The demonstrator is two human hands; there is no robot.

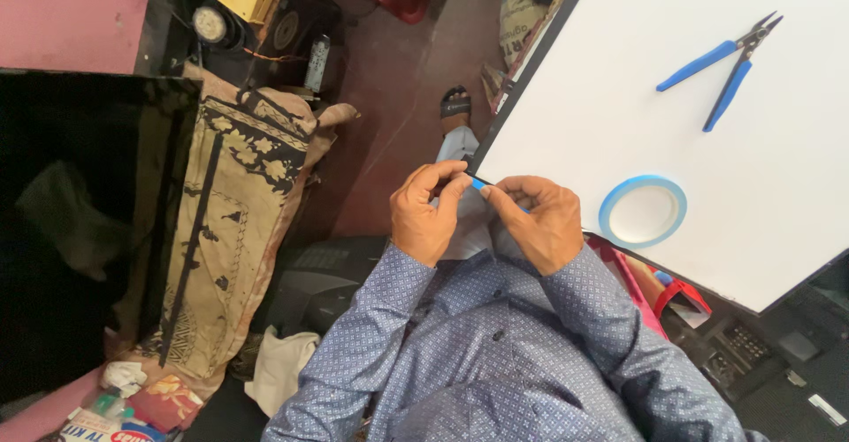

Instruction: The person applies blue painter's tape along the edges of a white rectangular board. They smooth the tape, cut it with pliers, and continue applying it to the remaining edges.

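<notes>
A short piece of blue tape [478, 184] is pinched between the fingertips of my left hand [427, 213] and my right hand [536, 219], just off the near edge of a large white panel [672, 132]. Both hands meet in front of my chest, fingers curled on the strip. A roll of blue tape [643, 211] lies flat on the panel just right of my right hand. Blue-handled cutters [727, 66] rest open on the panel farther away, at the upper right.
A black screen [80, 221] lies at left, next to a patterned beige cloth [234, 221]. Red plastic items [681, 296] and dark electronics [752, 345] sit under the panel's near edge. A sandalled foot [455, 106] shows on the floor.
</notes>
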